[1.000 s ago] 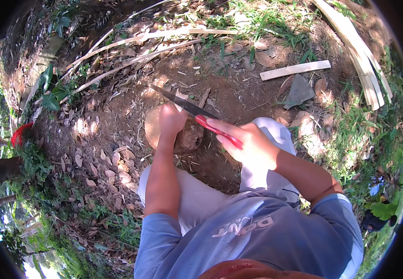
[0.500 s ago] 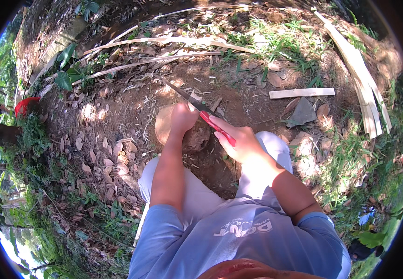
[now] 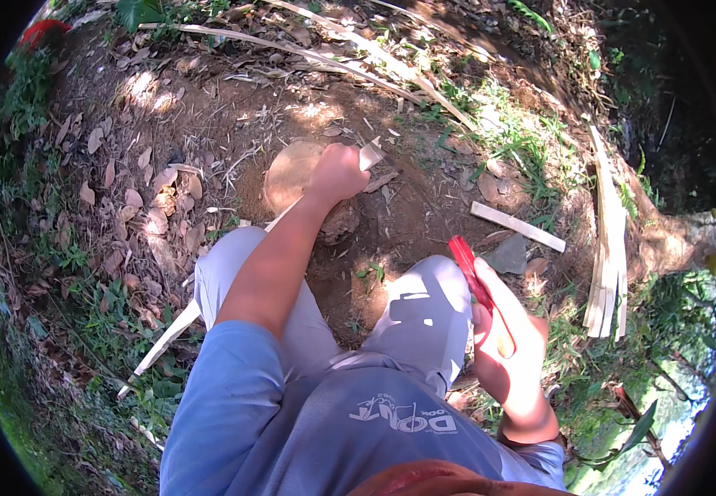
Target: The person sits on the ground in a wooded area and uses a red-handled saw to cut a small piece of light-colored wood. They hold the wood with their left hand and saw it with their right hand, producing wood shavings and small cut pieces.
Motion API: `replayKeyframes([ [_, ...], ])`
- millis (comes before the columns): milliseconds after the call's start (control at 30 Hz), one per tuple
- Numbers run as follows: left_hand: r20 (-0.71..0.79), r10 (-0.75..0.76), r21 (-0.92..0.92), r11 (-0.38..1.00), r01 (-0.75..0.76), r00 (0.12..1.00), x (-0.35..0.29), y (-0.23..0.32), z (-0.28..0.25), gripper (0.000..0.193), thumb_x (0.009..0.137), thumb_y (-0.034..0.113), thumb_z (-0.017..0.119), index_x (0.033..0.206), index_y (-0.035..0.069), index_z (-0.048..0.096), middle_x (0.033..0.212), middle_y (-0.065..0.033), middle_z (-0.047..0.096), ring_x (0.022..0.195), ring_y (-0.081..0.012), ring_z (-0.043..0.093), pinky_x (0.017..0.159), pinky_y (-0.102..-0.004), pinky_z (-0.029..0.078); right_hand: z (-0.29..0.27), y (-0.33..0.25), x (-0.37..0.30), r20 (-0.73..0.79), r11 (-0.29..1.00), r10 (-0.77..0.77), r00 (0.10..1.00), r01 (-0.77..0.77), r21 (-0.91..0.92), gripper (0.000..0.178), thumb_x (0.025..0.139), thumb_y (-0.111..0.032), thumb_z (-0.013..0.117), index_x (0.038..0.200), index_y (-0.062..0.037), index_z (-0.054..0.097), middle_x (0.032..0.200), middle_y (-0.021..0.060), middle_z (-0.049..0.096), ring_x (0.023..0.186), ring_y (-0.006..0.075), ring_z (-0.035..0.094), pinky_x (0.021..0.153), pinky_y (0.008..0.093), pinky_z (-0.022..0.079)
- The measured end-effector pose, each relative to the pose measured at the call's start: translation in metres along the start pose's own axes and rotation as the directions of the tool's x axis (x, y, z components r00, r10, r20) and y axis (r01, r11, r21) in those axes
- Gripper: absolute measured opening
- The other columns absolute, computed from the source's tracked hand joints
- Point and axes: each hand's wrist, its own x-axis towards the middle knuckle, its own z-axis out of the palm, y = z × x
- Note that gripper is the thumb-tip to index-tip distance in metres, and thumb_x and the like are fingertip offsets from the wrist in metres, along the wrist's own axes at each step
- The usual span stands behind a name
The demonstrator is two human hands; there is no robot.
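My left hand [image 3: 340, 175] is closed around a pale wooden strip [image 3: 168, 341]. Its short end sticks out beyond my fist, and its long part runs back under my forearm, past my left knee to the ground. Beside and below that fist is a round log stump [image 3: 290, 172] with a flat tan top. My right hand [image 3: 511, 331], out by my right knee, is wrapped around the red handle [image 3: 474, 277] of a long knife. The handle's end points away from me; the blade cannot be made out now.
A short pale slat [image 3: 518, 226] lies by a grey flat stone [image 3: 508, 255] on the right. Several long strips [image 3: 608, 248] are bundled at far right, and more strips [image 3: 292, 51] cross the far ground. Dry leaves [image 3: 159, 207] cover the left. Something red [image 3: 44, 33] is at upper left.
My right hand has swung the knife away from the strip, back and right to beside my knee, turning it around. The strip now shows behind my left forearm. The whole view has rotated.
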Motion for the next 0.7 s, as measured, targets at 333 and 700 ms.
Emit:
replayKeyframes([
  [333,0.059,-0.043,0.007,0.999,0.042,0.997,0.0,-0.002,-0.009,0.027,0.079,0.021,0.072,0.091,-0.003,0.077,0.091,-0.0259,0.076,0.093,-0.0433,0.075,0.089,-0.0515,0.06,-0.003,-0.012,0.009,0.039,0.996,0.062,0.997,-0.064,0.064,0.048,0.098,0.002,0.068,0.146,-0.0007,0.066,0.129,0.022,0.077,0.097,0.0173,0.079,0.082,0.0273,0.058],
  [700,0.027,-0.072,-0.011,0.997,0.073,0.997,-0.003,-0.008,-0.004,0.026,0.08,0.023,0.074,0.089,-0.002,0.077,0.093,-0.0265,0.076,0.098,-0.045,0.074,0.095,-0.0522,0.058,0.122,0.071,0.103,-0.133,0.976,-0.013,0.991,0.041,0.214,0.04,0.102,-0.011,0.068,0.143,-0.0071,0.07,0.093,0.0191,0.08,0.073,0.0132,0.074,0.071,0.029,0.056],
])
